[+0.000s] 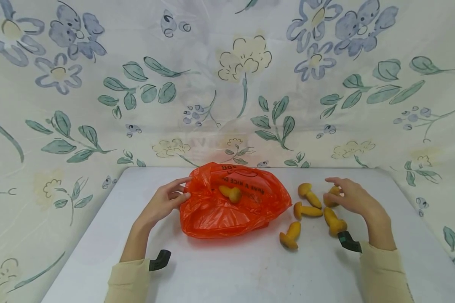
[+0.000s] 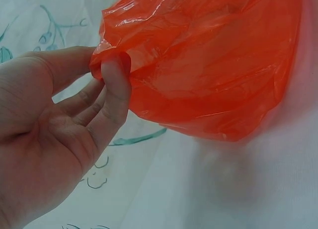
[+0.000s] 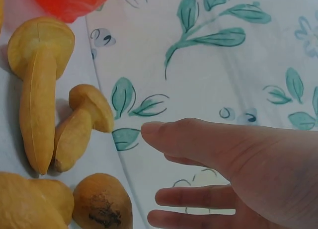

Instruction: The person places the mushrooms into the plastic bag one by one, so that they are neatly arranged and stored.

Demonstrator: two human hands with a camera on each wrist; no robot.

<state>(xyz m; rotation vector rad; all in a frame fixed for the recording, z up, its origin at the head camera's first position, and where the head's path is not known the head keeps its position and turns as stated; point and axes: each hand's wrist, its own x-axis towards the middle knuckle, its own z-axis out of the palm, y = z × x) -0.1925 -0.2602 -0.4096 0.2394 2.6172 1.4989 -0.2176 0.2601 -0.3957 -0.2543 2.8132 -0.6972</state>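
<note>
A red plastic bag [image 1: 227, 219] with dark printing lies on the table, and one yellow-brown mushroom [image 1: 233, 194] shows at its opening. At the bag's left edge, my left hand [image 1: 166, 203] pinches the plastic between thumb and fingers, seen closer in the left wrist view [image 2: 59, 110]. My right hand [image 1: 354, 198] hovers over the right side with nothing in it, its fingers extended. Below and beside it lie several mushrooms, among them one partly hidden mushroom [image 1: 330, 197] nearest the fingers. In the right wrist view, a long-stemmed mushroom [image 3: 39, 90] and a smaller mushroom [image 3: 74, 134] lie apart from the hand.
The white table [image 1: 227, 273] bears the bag and the loose mushrooms to its right. One mushroom [image 1: 290, 236] sits closer to the front. Behind the table hangs a flower-patterned cloth [image 1: 212, 97]. Black wrist mounts [image 1: 160, 260] stick out from both sleeves.
</note>
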